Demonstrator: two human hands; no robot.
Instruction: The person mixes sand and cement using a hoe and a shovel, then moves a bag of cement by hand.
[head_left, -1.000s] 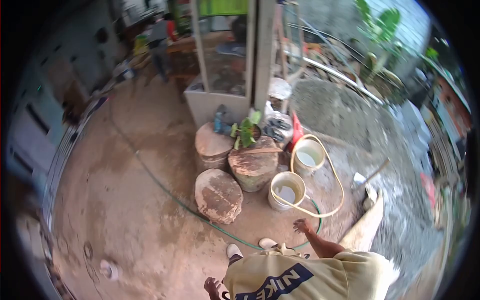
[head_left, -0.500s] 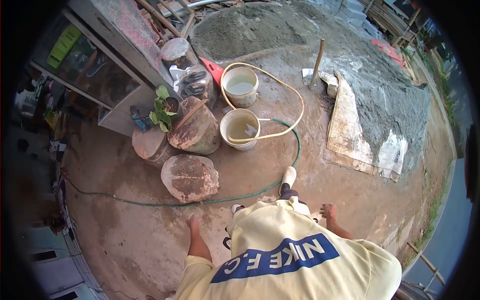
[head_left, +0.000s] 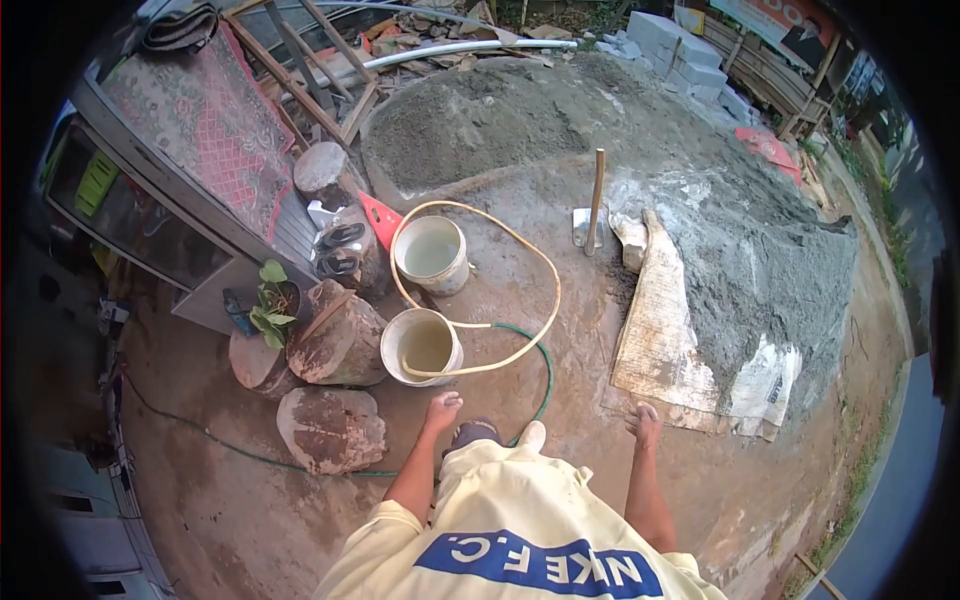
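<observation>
Head view: left hand (head_left: 442, 408) near bucket (head_left: 421, 347), grip loose, empty; right hand (head_left: 645, 421) likewise empty.

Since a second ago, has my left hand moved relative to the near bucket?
Yes. The left hand has come forward, now just short of the near bucket; earlier it hung back beside the shirt.

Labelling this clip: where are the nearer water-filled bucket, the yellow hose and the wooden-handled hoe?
Nearer cream plastic bucket (head_left: 398, 368): head view, outer wall.
Yellow hose (head_left: 545, 275): head view, right side of loop.
Wooden-handled hoe (head_left: 595, 200): head view, mid handle.
</observation>
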